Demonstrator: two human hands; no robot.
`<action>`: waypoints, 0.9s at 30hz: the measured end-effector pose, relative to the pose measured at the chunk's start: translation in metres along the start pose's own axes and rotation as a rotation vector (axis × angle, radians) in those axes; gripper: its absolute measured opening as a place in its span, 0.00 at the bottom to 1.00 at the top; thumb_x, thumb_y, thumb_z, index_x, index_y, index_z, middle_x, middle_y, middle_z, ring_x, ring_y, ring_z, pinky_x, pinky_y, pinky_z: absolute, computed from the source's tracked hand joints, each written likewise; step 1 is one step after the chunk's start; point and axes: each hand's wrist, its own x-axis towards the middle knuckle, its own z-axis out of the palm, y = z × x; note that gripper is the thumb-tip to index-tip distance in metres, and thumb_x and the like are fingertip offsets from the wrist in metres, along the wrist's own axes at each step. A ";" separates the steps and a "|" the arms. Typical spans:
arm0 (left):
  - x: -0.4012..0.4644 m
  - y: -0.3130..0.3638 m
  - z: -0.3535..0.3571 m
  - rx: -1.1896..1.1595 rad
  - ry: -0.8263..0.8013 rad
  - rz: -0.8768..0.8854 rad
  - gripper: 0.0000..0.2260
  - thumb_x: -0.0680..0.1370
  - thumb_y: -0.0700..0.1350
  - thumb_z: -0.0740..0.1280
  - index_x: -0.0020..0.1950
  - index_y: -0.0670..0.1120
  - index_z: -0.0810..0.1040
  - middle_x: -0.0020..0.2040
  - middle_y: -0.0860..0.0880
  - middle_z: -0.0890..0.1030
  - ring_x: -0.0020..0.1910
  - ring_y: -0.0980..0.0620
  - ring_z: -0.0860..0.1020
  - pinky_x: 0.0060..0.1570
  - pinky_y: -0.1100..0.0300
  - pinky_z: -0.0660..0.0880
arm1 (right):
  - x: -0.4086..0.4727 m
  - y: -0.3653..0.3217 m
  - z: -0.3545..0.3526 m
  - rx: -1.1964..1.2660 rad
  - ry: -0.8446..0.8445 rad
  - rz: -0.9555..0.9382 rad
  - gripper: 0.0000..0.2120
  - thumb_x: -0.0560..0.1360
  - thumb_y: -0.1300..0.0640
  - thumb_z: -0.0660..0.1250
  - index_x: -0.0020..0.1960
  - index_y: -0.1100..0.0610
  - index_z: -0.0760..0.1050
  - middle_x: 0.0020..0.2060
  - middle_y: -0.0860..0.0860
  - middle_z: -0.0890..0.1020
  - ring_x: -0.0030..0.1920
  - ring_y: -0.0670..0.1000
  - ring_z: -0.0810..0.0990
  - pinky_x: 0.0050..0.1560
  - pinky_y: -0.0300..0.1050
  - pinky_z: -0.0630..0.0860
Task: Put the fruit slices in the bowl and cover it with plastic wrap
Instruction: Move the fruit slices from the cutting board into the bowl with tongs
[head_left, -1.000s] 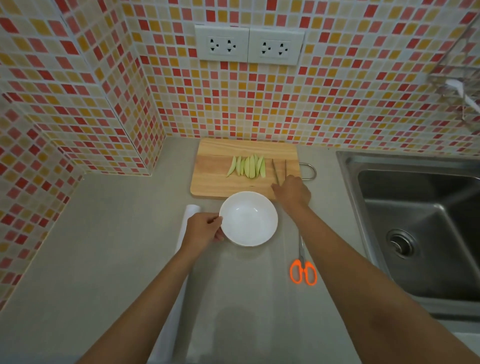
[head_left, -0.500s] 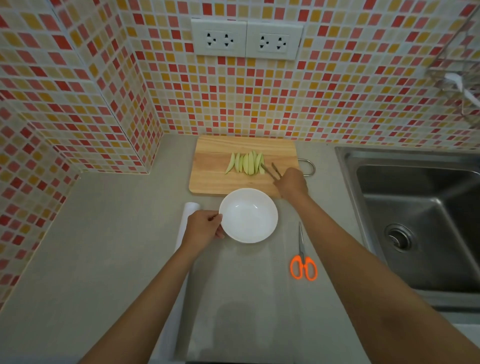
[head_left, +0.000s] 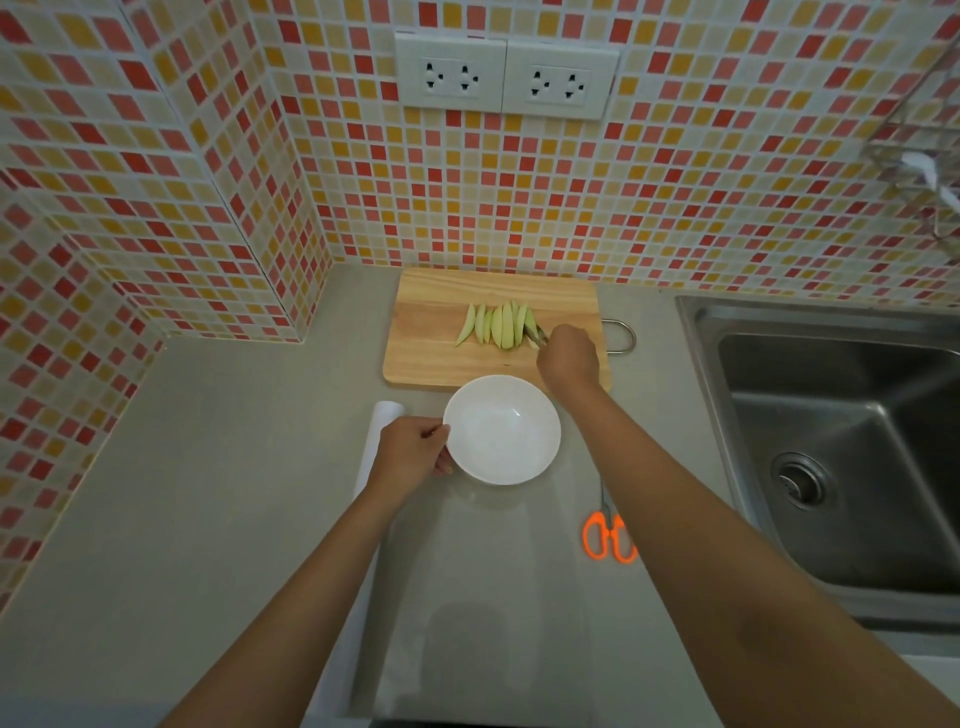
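Left hand (head_left: 413, 454): fingers curled on the left rim of the bowl, holding it on the counter
Right hand (head_left: 569, 358): closed around a pair of chopsticks (head_left: 536, 335), tips at the right end of the fruit slices
Fruit slices (head_left: 498, 326): pale green, fanned in a row on the cutting board, none in the bowl
Bowl (head_left: 502, 430): white, empty, upright, just in front of the board's near edge, standing on a pulled-out sheet of plastic wrap
Cutting board (head_left: 431, 353): wood, flat against the back of the counter, metal loop handle on its right side
Plastic wrap roll (head_left: 376, 441): lies lengthwise beside the left hand, its sheet spread rightward under the bowl
Scissors (head_left: 609, 535): orange handles, on the counter right of the sheet, partly behind the right forearm
Sink (head_left: 841, 447): steel, far right
Wall: small red, orange and cream tiles, two white sockets (head_left: 506, 78) above the board
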 end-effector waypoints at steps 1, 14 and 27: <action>0.000 0.000 0.000 -0.004 -0.002 0.002 0.12 0.79 0.40 0.63 0.42 0.39 0.84 0.32 0.45 0.82 0.32 0.48 0.82 0.40 0.57 0.81 | -0.004 0.002 -0.004 0.041 0.014 0.016 0.09 0.76 0.67 0.60 0.37 0.62 0.72 0.41 0.59 0.79 0.46 0.59 0.79 0.35 0.43 0.65; 0.005 0.005 0.000 0.016 0.012 0.033 0.12 0.79 0.39 0.62 0.39 0.43 0.83 0.31 0.45 0.81 0.31 0.48 0.82 0.37 0.59 0.81 | -0.146 0.049 -0.012 0.200 -0.154 -0.118 0.13 0.75 0.58 0.66 0.32 0.57 0.71 0.23 0.46 0.67 0.30 0.50 0.69 0.32 0.42 0.61; 0.015 0.006 0.001 0.003 0.023 0.031 0.13 0.79 0.39 0.63 0.38 0.41 0.83 0.31 0.41 0.82 0.35 0.42 0.83 0.46 0.47 0.82 | -0.033 -0.001 -0.020 0.151 -0.025 0.008 0.14 0.76 0.61 0.63 0.32 0.60 0.68 0.32 0.53 0.74 0.36 0.55 0.74 0.27 0.41 0.59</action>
